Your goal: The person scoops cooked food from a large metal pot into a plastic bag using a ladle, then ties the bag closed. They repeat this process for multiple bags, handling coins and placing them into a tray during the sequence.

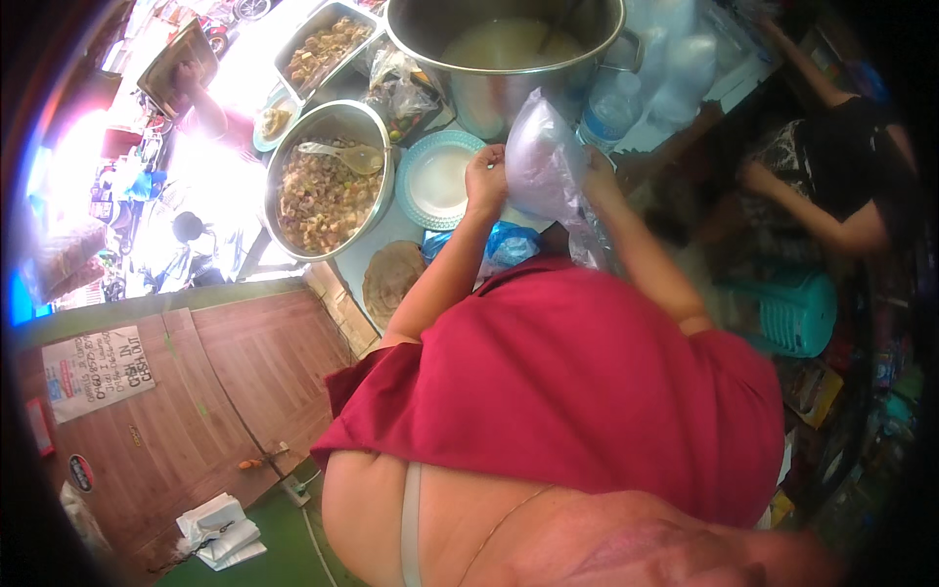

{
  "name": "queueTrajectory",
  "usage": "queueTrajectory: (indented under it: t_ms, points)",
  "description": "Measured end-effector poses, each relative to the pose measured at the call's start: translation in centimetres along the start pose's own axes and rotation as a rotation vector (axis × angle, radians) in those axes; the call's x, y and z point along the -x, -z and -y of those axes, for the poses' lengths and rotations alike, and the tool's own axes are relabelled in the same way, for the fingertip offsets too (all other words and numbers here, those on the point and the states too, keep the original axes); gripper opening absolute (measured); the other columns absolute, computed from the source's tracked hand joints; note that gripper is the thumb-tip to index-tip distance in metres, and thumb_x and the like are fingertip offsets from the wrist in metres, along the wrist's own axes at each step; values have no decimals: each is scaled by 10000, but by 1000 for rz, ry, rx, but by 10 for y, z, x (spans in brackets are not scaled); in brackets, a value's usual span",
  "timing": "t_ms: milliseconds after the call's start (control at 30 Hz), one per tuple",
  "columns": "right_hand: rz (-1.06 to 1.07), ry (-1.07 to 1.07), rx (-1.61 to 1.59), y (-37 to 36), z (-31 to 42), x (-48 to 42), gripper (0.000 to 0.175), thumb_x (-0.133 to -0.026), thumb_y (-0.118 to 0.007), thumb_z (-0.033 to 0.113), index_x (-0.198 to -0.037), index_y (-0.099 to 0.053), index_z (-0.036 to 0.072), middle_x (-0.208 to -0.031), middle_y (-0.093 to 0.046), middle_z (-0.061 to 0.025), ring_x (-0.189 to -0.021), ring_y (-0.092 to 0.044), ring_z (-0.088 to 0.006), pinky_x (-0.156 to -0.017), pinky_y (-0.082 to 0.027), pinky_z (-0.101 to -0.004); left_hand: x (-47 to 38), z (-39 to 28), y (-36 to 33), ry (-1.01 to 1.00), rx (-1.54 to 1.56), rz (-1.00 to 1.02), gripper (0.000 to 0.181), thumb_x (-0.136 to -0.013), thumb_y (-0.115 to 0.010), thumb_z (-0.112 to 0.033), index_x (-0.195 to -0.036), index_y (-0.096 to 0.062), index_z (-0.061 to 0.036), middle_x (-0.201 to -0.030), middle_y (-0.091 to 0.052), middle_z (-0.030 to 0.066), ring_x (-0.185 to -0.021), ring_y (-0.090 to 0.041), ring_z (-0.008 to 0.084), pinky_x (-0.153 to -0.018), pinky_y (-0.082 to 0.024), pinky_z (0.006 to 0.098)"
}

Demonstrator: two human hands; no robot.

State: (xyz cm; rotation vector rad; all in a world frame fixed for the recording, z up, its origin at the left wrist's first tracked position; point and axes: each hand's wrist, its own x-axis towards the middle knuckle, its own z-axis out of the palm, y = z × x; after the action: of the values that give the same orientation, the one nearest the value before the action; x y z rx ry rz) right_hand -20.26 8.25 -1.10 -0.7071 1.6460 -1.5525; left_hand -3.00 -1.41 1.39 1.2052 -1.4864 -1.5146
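Between my two hands is a puffed, translucent plastic bag [544, 165], held upright in front of my chest. My left hand [487, 180] pinches its left edge, and my right hand [600, 180] grips its right edge. Lower down, the bag's loose plastic hangs toward my red shirt. To the left sits a white plate with a blue patterned rim [412, 192]. Farther left, a steel bowl of chopped food [323, 209] holds a serving spoon [361, 158]. A large steel pot [484, 92] with cloudy liquid stands beyond my hands, beside a plastic water bottle [612, 110].
A steel tray of food [326, 51] is at the upper left, near a person's arm [205, 110] holding another tray [176, 70]. Blue plastic [512, 246] and a brown round item [394, 279] lie close to me. Another person [829, 161] and a teal plastic chair [796, 315] are on the right.
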Motion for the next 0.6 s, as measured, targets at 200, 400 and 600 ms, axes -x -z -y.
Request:
queueTrajectory:
  t_ms: [200,400,600]
  points:
    - [243,-345,-657,25,25,27,94,-924,-586,59,-1016,-600,49,-892,-634,-59,-784,-619,-157,-709,-507,-303,15,-9,16,261,487,93,278,-898,-585,-4,-1170,-577,-56,-985,-637,69,-812,-590,152,-707,-488,293]
    - [206,-130,-439,22,20,53,122,-873,-637,37,-986,-592,50,-930,-644,-58,-789,-621,-182,-723,-507,-312,51,0,32,252,962,289,257,-850,-590,66,-1047,-578,-98,-1055,-594,65,-960,-578,196,-823,-485,327]
    - [30,133,150,11,-17,29,133,-846,-658,71,-940,-589,7,-958,-641,-103,-800,-603,-240,-724,-474,-335,46,15,34,-59,193,266,144,-769,-662,83,-825,-677,-49,-1118,-519,50,-1042,-546,195,-903,-459,307]
